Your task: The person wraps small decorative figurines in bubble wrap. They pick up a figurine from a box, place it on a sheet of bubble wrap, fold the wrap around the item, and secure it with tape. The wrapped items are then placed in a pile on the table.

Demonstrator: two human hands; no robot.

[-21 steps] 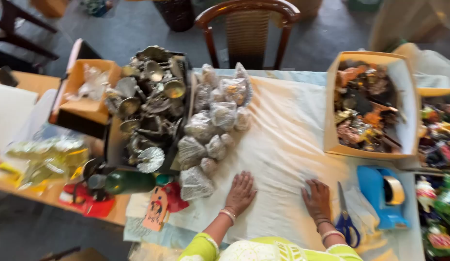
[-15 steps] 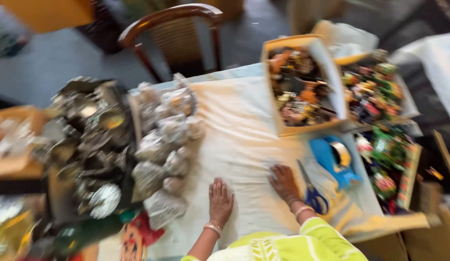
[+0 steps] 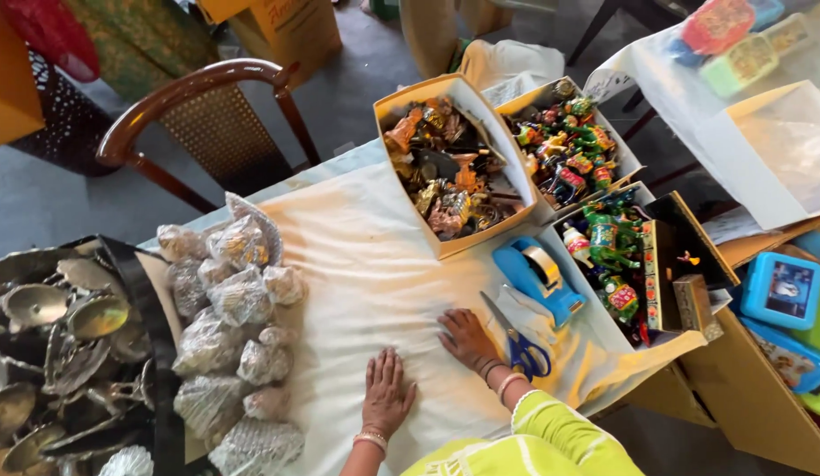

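Bench under white cloth (image 3: 357,264). Left hand (image 3: 385,392) and right hand (image 3: 467,338) flat, released, smoothing it; scissors (image 3: 516,339) beside right.

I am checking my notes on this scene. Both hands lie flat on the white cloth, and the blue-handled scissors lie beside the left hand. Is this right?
Not quite. In the head view, both hands do lie flat on the white cloth, but the blue-handled scissors lie beside the right hand, not the left hand.

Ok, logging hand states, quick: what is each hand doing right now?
Left hand: open, flat on the white cloth, holding nothing.
Right hand: open, resting on the cloth beside the blue-handled scissors, holding nothing.
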